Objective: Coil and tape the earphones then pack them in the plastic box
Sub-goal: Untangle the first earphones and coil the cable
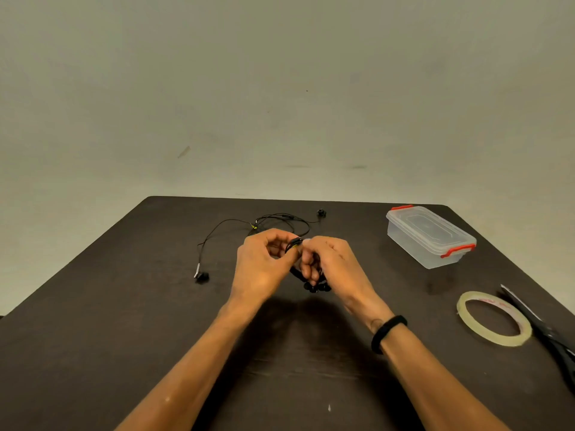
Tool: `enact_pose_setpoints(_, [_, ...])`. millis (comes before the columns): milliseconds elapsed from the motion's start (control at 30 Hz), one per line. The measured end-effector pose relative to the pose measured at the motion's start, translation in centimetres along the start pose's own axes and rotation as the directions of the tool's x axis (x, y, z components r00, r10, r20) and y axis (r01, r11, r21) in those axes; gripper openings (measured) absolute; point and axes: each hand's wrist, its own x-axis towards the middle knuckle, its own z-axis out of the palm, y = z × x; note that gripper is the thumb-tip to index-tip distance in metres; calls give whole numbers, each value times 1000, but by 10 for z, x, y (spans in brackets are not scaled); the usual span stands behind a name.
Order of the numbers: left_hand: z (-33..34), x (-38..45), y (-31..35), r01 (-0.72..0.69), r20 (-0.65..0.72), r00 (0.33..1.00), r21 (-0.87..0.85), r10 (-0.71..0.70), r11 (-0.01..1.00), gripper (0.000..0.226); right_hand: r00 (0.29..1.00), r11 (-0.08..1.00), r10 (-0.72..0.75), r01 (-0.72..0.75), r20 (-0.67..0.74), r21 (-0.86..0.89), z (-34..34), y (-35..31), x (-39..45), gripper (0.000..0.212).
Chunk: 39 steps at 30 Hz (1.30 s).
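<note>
Above the table's [93, 306] middle, the left hand [264, 265] and right hand [329, 265] both pinch coiled earphones [311, 283], hanging lengthwise downward; plastic box [429, 236] lies near the far-right corner, lid closed.

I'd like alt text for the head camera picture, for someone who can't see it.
Two bare hands, left hand and right hand, hold a coiled black earphone bundle above a dark table. Behind them lies a second, uncoiled pair of earphones; at right sit a closed clear plastic box, a tape roll and scissors.
</note>
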Motion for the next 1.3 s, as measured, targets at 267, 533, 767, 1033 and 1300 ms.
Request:
enact_pose_setpoints(267, [-3, 4, -10, 126, 53, 991, 0, -125, 992, 14, 973, 955, 228, -217, -27, 204, 10, 13, 6, 39])
enact_pose_setpoints(533, [-12, 4, -3, 367, 246, 915, -181, -320, 912, 22, 943, 909, 315, -269, -104, 318, 9, 18, 10, 24])
enact_pose_setpoints(767, [-9, -1, 0, 422, 232, 900, -260, -368, 868, 20, 948, 901, 261, -172, -183, 398, 8, 26, 11, 9])
enact_pose_setpoints(1033, [-11, 2, 0, 475, 194, 880, -323, -434, 818, 16, 935, 960, 48, 55, -353, 276, 6, 22, 10, 6])
enact_pose_setpoints(1300, [-9, 0, -1, 532, 211, 846, -382, -489, 756, 18, 952, 970, -65, 130, -298, 203, -7, 21, 11, 12])
